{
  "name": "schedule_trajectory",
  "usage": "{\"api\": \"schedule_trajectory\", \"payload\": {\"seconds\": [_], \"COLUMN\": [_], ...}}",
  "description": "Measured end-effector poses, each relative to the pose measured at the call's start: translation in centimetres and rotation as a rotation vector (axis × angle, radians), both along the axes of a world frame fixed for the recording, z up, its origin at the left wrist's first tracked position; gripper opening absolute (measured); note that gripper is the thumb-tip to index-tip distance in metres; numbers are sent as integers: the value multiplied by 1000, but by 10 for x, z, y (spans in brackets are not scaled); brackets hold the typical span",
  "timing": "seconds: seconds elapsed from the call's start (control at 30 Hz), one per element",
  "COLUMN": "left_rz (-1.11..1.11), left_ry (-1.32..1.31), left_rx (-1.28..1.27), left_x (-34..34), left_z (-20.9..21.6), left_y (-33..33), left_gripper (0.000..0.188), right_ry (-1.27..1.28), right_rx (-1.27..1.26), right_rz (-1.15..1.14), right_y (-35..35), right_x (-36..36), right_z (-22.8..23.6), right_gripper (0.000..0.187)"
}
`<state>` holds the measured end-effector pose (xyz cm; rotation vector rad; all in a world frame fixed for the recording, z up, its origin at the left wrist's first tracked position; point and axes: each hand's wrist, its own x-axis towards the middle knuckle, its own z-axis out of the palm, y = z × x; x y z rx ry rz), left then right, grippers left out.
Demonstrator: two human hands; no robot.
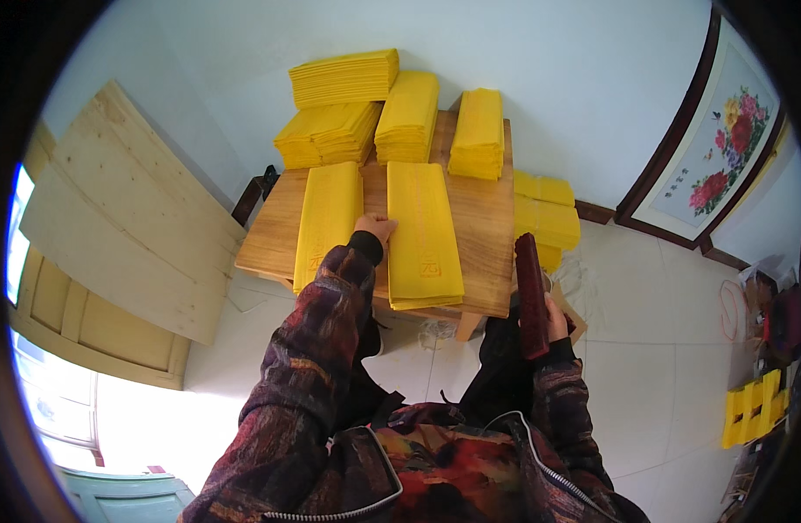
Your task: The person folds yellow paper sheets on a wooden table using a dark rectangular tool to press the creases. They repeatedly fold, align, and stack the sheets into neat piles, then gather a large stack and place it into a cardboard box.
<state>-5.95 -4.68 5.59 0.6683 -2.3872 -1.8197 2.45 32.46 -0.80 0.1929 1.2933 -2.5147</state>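
My left hand [376, 228] has its fingers closed at the left edge of a long stack of folded yellow paper [425, 235], which lies lengthwise on the wooden table. A red printed mark shows near the stack's front end. Just left of that hand lies another yellow stack [328, 209], partly covered by my sleeve. Off the table's front right corner, my right hand [555, 319] grips a long dark red block [530, 296], held upright with its narrow side toward me. Most of the right fingers are hidden behind the block.
More yellow stacks [344, 78] stand at the back of the wooden table [269, 235]. Others [544, 213] sit low beyond its right side. A pale board [130, 209] leans at the left, a framed flower picture [714, 148] at the right. Yellow items [753, 410] lie far right.
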Motion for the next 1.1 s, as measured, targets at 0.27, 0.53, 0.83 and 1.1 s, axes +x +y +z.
{"api": "schedule_trajectory", "payload": {"seconds": [0.27, 0.53, 0.83, 1.1], "left_rz": [-33, 10, 104, 131], "left_ry": [-49, 109, 342, 406], "left_rx": [-7, -153, 150, 400], "left_x": [-6, -8, -4, 39], "left_z": [4, -11, -42, 6], "left_y": [-4, -12, -16, -74], "left_gripper": [13, 15, 20, 21], "right_ry": [-17, -7, 136, -15], "right_rx": [-58, -40, 169, 183], "right_rz": [-37, -10, -4, -73], "right_y": [-4, -1, 13, -3], "right_x": [7, 4, -9, 5], "right_z": [16, 5, -34, 10], "right_gripper": [35, 36, 39, 43]}}
